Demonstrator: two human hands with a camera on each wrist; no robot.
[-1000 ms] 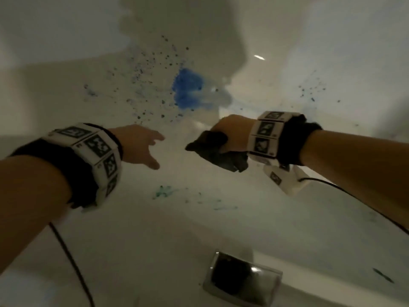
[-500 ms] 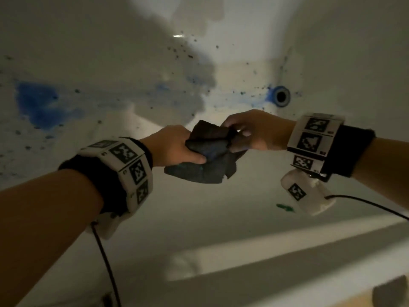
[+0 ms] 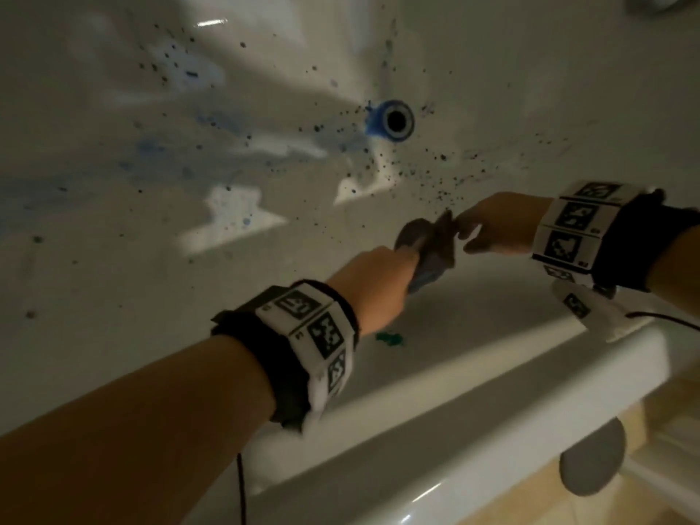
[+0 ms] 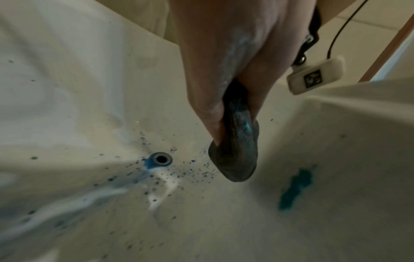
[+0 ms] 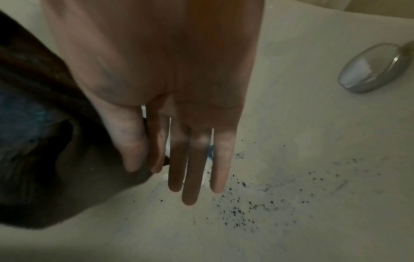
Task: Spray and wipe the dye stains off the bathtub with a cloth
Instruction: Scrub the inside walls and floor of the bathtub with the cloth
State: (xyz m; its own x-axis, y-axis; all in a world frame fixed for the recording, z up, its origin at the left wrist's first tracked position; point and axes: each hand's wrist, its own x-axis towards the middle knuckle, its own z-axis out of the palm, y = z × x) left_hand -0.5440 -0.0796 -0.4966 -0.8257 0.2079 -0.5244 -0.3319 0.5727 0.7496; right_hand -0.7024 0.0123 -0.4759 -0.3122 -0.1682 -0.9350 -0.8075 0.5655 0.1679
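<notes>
A dark grey cloth [image 3: 428, 252] stained blue hangs above the white bathtub [image 3: 492, 373] floor, held by both hands. My left hand [image 3: 378, 282] grips its lower fold, seen as a dark roll [image 4: 237, 147] between thumb and fingers. My right hand [image 3: 488, 229] pinches its upper corner between thumb and forefinger [image 5: 134, 141], the other fingers straight. Blue dye rings the drain [image 3: 394, 121], dark specks [image 3: 443, 183] scatter around it, pale blue smears [image 3: 151, 153] run left, and a green blot [image 3: 390, 339] lies on the near wall.
The tub's near rim [image 3: 530, 392] runs across the lower right, with tan floor [image 3: 568, 498] beyond it. A round grey fitting [image 3: 592, 456] sits below the rim. A metal oval fitting [image 5: 376, 67] shows in the right wrist view. A cable [image 3: 242, 486] hangs from my left wrist.
The view swung right toward the drain. My left hand, free a second ago, took hold of the cloth; my right hand shifted from a full grip to a pinch on its corner.
</notes>
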